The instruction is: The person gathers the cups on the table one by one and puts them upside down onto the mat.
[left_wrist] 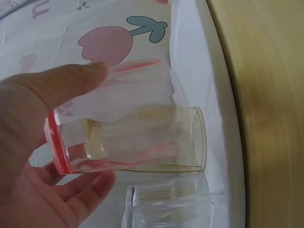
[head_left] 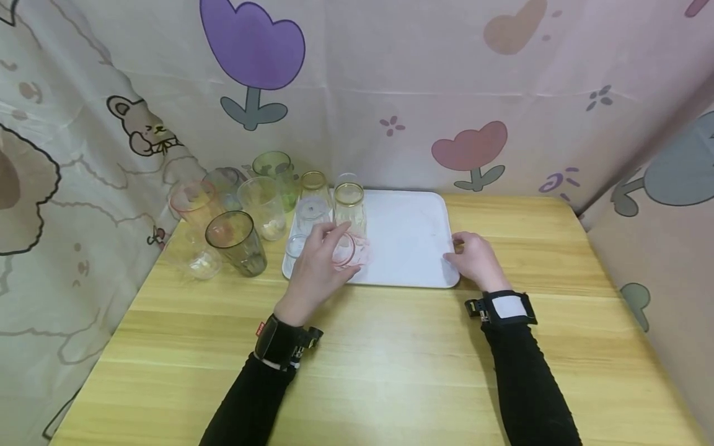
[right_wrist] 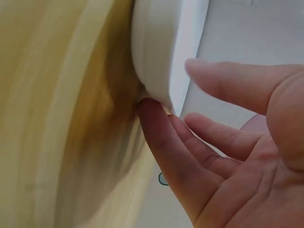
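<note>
My left hand [head_left: 320, 266] holds a clear tumbler with a red rim [left_wrist: 57, 142] over the left part of a white tray [head_left: 409, 241]. The thumb is on one side of the glass and the fingers are on the other. Just beyond it on the tray stands a yellow-tinted glass [left_wrist: 194, 137], beside a clear glass [left_wrist: 166, 204]. Another amber-rimmed glass [head_left: 313, 181] is at the tray's back left. At the tray's right edge, my right hand [head_left: 476, 260] grips the rim, thumb over the tray's side and fingertips at its outer edge.
Left of the tray, several glasses are grouped: a dark smoky tumbler [head_left: 237, 244], a green glass [head_left: 284, 179], clear ones and a red-rimmed one [head_left: 195, 201]. A patterned cloth [head_left: 357, 111] hangs behind the wooden table [head_left: 390, 359].
</note>
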The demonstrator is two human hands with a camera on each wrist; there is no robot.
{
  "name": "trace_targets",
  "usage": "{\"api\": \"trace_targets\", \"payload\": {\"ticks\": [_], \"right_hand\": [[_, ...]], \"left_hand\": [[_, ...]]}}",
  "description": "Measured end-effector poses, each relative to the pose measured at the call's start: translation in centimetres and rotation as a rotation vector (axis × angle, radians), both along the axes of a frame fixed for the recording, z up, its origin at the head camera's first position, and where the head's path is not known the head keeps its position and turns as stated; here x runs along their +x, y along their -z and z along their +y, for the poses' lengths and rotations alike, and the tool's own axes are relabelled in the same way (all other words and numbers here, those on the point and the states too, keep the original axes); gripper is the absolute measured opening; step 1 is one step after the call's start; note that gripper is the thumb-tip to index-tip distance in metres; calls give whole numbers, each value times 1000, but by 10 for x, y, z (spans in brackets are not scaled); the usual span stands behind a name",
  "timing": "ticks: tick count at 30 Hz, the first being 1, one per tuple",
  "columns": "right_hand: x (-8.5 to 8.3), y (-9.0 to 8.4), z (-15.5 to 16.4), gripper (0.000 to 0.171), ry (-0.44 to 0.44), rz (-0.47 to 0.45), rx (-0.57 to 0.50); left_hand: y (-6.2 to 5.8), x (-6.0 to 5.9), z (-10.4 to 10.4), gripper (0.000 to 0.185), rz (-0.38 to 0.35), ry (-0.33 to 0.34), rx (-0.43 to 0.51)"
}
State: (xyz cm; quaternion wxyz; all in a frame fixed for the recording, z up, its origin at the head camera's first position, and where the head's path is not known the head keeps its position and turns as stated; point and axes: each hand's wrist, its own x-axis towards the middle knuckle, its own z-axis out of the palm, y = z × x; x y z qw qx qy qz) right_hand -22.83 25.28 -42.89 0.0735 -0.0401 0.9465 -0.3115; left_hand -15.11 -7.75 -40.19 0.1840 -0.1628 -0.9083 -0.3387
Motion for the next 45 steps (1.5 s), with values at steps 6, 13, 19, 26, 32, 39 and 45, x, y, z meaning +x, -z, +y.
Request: {"api": "trace_targets", "payload": {"ticks": [6, 13, 19, 26, 32, 39, 45], "right_hand": [[-2, 4, -1, 55, -5, 3, 33], [-1, 3, -3, 55, 1, -37, 59], [0, 3, -2, 57, 12, -64, 62], [0, 5, -2, 57, 11, -72, 50], [0, 3, -3, 57, 10, -73, 55], [-1, 3, -3, 57, 7, -65, 61], [-1, 3, -1, 57, 8, -60, 60]], "left_hand": [[2, -1, 3, 81, -56, -20, -71], [6, -5, 4, 78, -89, -63, -97], [8, -7, 5, 79, -149, -70, -111], [14, -10, 6, 81, -169, -72, -139], [16, -11, 7, 82, -189, -78, -139], [18, -13, 8, 84, -181, -78, -135], [13, -12, 9, 82, -141, -82, -119]]}}
